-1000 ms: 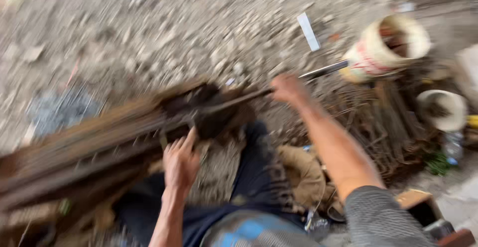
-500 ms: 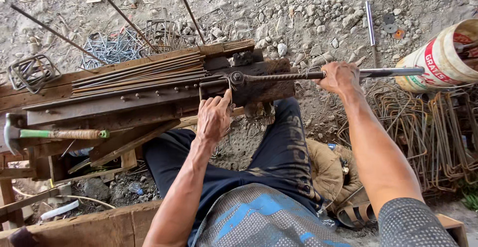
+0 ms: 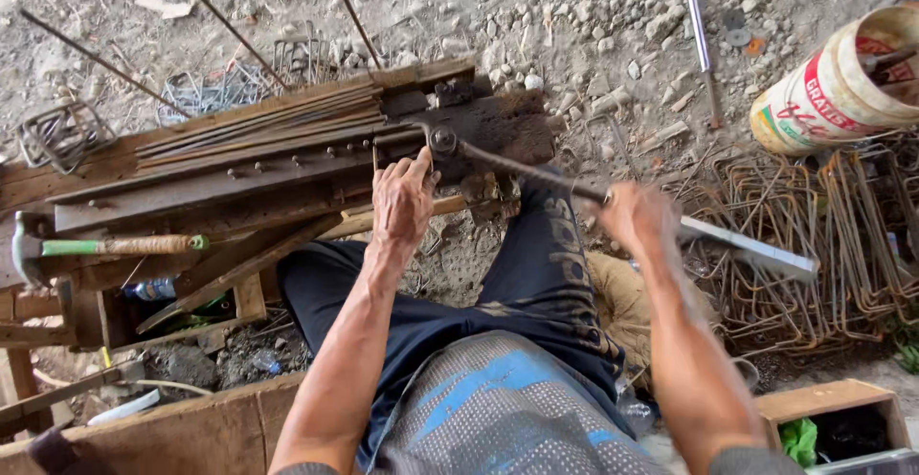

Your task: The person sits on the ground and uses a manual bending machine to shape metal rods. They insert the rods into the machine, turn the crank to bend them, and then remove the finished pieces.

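A: Start big: the long rusty steel-and-timber bending surface (image 3: 239, 183) runs across the picture over grey gravel ground (image 3: 536, 15), and the person sits behind it, knees under its near edge.

B: To the right of that surface lies a heap of bent rusty wire stirrups (image 3: 814, 245), with a white plastic bucket with red print (image 3: 842, 82) tipped on its side just beyond the heap.

A: Now the work itself. At the surface's right end sits the round pivot pin (image 3: 442, 138), and the thin ribbed steel rod (image 3: 517, 170) comes off it, angling down to the right.

B: The long grey metal lever bar (image 3: 747, 250) carries on along that line. The right hand (image 3: 637, 218) is wrapped shut around it, blurred, fingers fully closed on the bar.

A: And the left hand (image 3: 402, 202)?

B: Pressed flat on the surface just this side of the pin, fingers (image 3: 414, 170) spread forward over the rod's fixed end. Whether they curl round it, I cannot tell.

A: Far left of the surface, a green-handled hammer (image 3: 105, 245) lies untouched.

B: I'd judge this is mid-bend: a corner being formed at the pin. Finishing it calls for steady leverage from the right while the left keeps the rod pinned against the stops.
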